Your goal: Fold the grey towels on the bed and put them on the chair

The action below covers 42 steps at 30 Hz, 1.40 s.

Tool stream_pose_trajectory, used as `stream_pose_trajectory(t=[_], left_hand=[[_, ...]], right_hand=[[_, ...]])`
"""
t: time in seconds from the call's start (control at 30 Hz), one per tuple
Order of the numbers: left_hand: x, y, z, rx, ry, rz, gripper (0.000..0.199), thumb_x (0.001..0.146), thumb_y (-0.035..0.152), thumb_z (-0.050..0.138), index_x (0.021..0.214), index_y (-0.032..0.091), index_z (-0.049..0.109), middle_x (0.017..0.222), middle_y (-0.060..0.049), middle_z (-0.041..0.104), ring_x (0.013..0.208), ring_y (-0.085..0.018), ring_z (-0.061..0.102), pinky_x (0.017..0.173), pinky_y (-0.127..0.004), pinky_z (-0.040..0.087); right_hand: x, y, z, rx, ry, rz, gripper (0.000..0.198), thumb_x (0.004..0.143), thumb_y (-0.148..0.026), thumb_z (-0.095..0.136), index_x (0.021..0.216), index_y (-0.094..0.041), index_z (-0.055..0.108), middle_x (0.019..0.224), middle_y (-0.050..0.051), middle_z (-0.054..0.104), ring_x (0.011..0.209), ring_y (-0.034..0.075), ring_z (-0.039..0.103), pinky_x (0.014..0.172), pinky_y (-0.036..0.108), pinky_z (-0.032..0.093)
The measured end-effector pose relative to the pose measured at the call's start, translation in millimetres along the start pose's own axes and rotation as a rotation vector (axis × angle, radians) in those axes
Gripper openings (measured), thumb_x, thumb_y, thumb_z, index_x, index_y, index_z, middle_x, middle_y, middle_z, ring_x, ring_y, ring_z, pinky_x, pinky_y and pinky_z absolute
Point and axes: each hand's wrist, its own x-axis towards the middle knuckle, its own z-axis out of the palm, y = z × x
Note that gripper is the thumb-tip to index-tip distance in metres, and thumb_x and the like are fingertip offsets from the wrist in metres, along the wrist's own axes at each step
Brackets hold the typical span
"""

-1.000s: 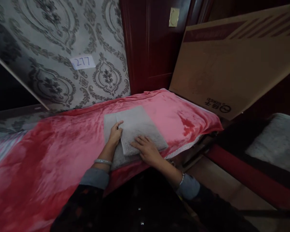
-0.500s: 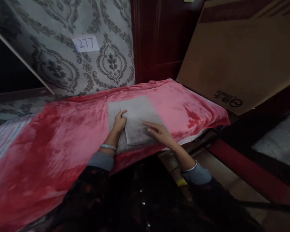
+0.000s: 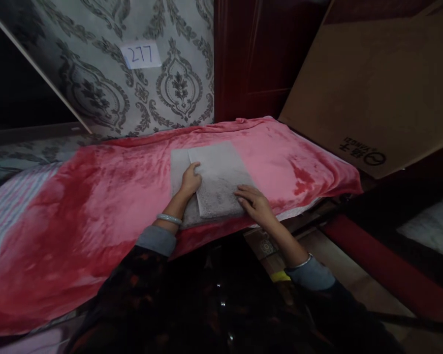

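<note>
The left hand [image 3: 191, 179] apparently pinches grey cloth [image 3: 221, 169] near the front edge of the blanket [image 3: 127, 196]; the right hand [image 3: 256, 205], fingers extended, has shifted rightward.

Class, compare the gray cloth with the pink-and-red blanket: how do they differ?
The cloth is gray; the blanket is pink and red. The cloth lies in layers; the blanket is spread out. The cloth is smaller than the blanket beneath it. Both look soft.
</note>
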Motion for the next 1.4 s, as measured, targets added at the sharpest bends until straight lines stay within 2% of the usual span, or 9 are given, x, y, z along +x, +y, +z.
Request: stream_pose_trajectory(t=[0.13,0.27,0.4,0.53,0.73,0.9,1.07,1.27,1.4], left_hand=[[0,2,-7,0.11,0.009,0.007,0.06,0.068,0.004,0.057,0.127,0.015,0.064,0.129,-0.011,0.064,0.124,-0.029,0.056,0.114,-0.043,0.039],[4,9,-19,0.296,0.019,0.127,0.053,0.076,0.017,0.061,0.129,0.013,0.064,0.143,-0.017,0.052,0.135,-0.035,0.046,0.118,-0.048,0.031],[14,21,-13,0.52,-0.307,0.396,0.053,0.09,0.031,0.053,0.142,0.018,0.054,0.158,-0.011,0.042,0.149,-0.031,0.03,0.122,-0.048,0.022],[26,26,11,0.684,-0.54,0.373,0.058,0.094,0.043,0.051,0.15,0.028,0.045,0.165,-0.008,0.029,0.154,-0.033,0.018,0.122,-0.058,0.01],[70,13,12,0.75,-0.448,0.246,0.064,0.093,0.056,0.051,0.152,0.033,0.043,0.166,-0.01,0.025,0.153,-0.041,0.013,0.119,-0.066,0.007],[104,-5,-3,0.757,-0.403,0.205,0.058,0.096,0.052,0.046,0.149,0.031,0.046,0.164,-0.01,0.031,0.153,-0.034,0.022,0.12,-0.063,0.012],[113,-12,-3,0.783,-0.355,0.185,0.057,0.097,0.049,0.043,0.149,0.027,0.046,0.162,-0.013,0.034,0.152,-0.031,0.025,0.121,-0.057,0.014],[110,16,-2,0.824,-0.341,0.184,0.057,0.093,0.05,0.051,0.142,0.021,0.053,0.16,-0.021,0.036,0.151,-0.038,0.026,0.118,-0.066,0.008],[98,48,16,0.692,-0.541,0.408,0.055,0.096,0.048,0.046,0.148,0.03,0.048,0.164,-0.009,0.03,0.154,-0.028,0.021,0.123,-0.053,0.01]], right_hand=[[20,-23,1,0.01,-0.053,-0.06,0.037,0.101,-0.03,0.043,0.123,-0.022,0.07,0.129,0.01,0.068,0.122,0.022,0.06,0.108,0.045,0.045],[33,-50,22,-0.116,-0.236,-0.221,0.041,0.101,-0.033,0.048,0.139,-0.022,0.06,0.147,0.01,0.055,0.14,0.025,0.044,0.117,0.05,0.032],[28,-60,42,-0.24,-0.451,-0.316,0.057,0.099,-0.04,0.055,0.153,-0.027,0.042,0.161,0.008,0.037,0.151,0.028,0.024,0.122,0.058,0.017],[23,-59,45,-0.218,-0.51,-0.304,0.058,0.101,-0.043,0.051,0.155,-0.03,0.037,0.163,0.006,0.032,0.153,0.025,0.017,0.123,0.055,0.013],[26,-60,39,-0.1,-0.547,-0.252,0.057,0.1,-0.045,0.051,0.155,-0.034,0.036,0.166,0.001,0.026,0.154,0.024,0.014,0.124,0.055,0.012],[27,-59,38,-0.04,-0.558,-0.25,0.059,0.101,-0.045,0.049,0.156,-0.036,0.033,0.166,-0.001,0.023,0.154,0.023,0.013,0.124,0.055,0.013],[26,-58,41,-0.039,-0.544,-0.26,0.06,0.1,-0.044,0.05,0.157,-0.037,0.031,0.166,-0.002,0.022,0.154,0.023,0.013,0.124,0.055,0.012],[38,-63,19,0.036,-0.556,-0.24,0.049,0.1,-0.047,0.05,0.148,-0.034,0.048,0.159,0.002,0.041,0.149,0.023,0.029,0.123,0.051,0.02],[54,-58,4,0.004,-0.465,-0.238,0.04,0.102,-0.04,0.049,0.139,-0.029,0.058,0.148,0.005,0.055,0.144,0.022,0.038,0.123,0.047,0.019]])
